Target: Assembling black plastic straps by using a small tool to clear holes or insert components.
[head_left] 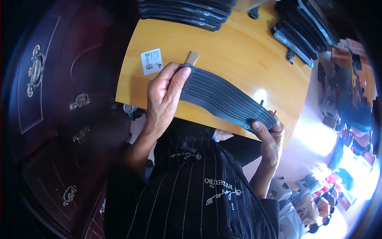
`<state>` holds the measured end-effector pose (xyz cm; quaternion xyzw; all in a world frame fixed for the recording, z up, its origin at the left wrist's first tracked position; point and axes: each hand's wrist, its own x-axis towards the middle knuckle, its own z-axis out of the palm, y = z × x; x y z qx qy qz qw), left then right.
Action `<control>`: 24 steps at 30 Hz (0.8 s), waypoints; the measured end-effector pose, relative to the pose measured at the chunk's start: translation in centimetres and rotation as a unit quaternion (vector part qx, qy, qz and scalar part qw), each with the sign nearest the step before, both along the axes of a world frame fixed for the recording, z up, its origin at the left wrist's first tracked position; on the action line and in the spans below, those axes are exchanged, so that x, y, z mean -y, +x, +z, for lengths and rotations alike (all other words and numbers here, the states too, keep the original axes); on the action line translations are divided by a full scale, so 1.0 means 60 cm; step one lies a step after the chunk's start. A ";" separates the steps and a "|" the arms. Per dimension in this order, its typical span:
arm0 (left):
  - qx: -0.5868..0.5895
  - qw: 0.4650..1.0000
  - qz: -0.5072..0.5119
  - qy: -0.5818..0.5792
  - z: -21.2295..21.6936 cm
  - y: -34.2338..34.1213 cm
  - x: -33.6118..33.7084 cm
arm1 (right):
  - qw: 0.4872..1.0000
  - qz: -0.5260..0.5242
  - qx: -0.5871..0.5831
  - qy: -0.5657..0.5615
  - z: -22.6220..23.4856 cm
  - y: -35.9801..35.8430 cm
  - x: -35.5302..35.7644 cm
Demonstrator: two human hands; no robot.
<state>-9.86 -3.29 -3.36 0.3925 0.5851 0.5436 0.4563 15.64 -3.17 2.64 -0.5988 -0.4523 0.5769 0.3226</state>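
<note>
a: what's around the yellow tabletop (234,47)?
b: dark doors (55,79) with shiny handles (36,71) are at nine o'clock. some people (314,203) are far off at four o'clock.

a: where is the black ribbed strip (223,93)?
b: up in the air, over the near edge of the tabletop. it runs from near the middle down toward three o'clock, and it sags a bit.

a: and the hands?
b: the left hand (162,93), near eleven o'clock, pinches one end, thumb on top. the right hand (271,139), past three o'clock, pinches the other end. both are closed on it.

a: how much is done?
b: i think it's partway. this strip is held out long, but it isn't put down. a dark pile (183,14) sits at twelve o'clock and another dark pile (300,34) between one and two. i can't tell if those are finished or waiting.

a: anything else?
b: a white card (151,61) lies at eleven o'clock. a small tan piece (193,57) pokes up by the left hand. i can't tell if it's joined on.
</note>
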 end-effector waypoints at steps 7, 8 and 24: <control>0.344 0.934 0.097 0.019 0.072 0.062 0.024 | 0.929 -0.109 -0.288 -0.206 -0.024 0.025 0.027; 0.352 0.928 0.121 -0.011 0.074 0.070 0.023 | 0.910 -0.086 -0.340 -0.224 -0.031 0.035 0.030; -0.081 0.974 -0.158 0.143 0.048 0.088 -0.022 | 0.773 -0.067 0.438 0.454 -0.008 0.100 0.042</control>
